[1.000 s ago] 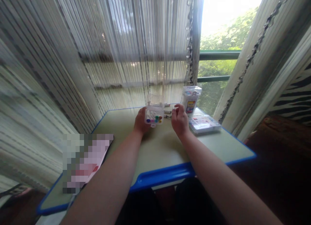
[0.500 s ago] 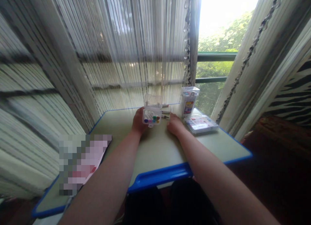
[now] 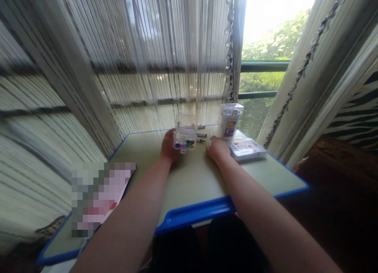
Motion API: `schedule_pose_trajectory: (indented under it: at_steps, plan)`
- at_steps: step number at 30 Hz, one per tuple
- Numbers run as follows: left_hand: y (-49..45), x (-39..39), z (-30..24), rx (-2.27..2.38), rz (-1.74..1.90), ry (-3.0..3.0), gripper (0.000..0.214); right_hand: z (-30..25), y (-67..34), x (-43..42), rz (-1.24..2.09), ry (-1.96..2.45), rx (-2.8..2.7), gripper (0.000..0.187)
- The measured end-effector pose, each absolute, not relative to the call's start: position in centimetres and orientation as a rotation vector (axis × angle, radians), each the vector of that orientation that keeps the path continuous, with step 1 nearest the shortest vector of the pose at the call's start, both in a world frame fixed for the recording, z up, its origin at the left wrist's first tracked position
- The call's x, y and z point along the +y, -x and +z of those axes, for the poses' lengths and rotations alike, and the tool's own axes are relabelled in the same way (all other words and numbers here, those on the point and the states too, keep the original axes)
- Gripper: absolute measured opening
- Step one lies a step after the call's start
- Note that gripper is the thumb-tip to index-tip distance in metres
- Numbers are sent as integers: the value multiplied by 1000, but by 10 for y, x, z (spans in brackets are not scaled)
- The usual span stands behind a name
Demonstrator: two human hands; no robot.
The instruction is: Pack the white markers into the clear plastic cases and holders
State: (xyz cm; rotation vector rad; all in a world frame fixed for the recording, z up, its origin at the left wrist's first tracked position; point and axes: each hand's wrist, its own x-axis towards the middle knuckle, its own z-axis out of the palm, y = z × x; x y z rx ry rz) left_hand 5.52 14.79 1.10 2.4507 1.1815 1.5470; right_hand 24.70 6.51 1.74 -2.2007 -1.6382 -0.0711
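My left hand (image 3: 168, 146) grips a small clear plastic box (image 3: 184, 139) with its lid up, tilted toward me so the coloured caps of several markers inside show. My right hand (image 3: 217, 149) rests low on the table (image 3: 191, 178), fingers curled and pinched on a small white thing (image 3: 211, 139) that looks like a marker. More loose markers (image 3: 202, 135) lie on the table just behind it, between the two hands.
A tall clear container with a coloured label (image 3: 230, 120) stands at the back right. A flat clear compartment case (image 3: 247, 148) lies right of my right hand. A blurred flat item (image 3: 100, 196) lies at the table's near left. Curtains hang behind.
My right hand came down from a raised position to the table, then shifted a little right toward the loose markers. The left hand kept holding the box in place.
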Motion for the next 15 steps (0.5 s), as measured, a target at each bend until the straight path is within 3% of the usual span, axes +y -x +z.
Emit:
schedule_pose_trajectory:
  at_steps: [9, 15]
  plan:
    - [-58, 141, 12, 1176, 1478, -2391, 33, 24, -245, 63, 104, 2299, -1581, 38]
    - [-57, 144, 11, 1141, 1474, -2422, 34, 27, -241, 62, -3, 2049, -1442, 36]
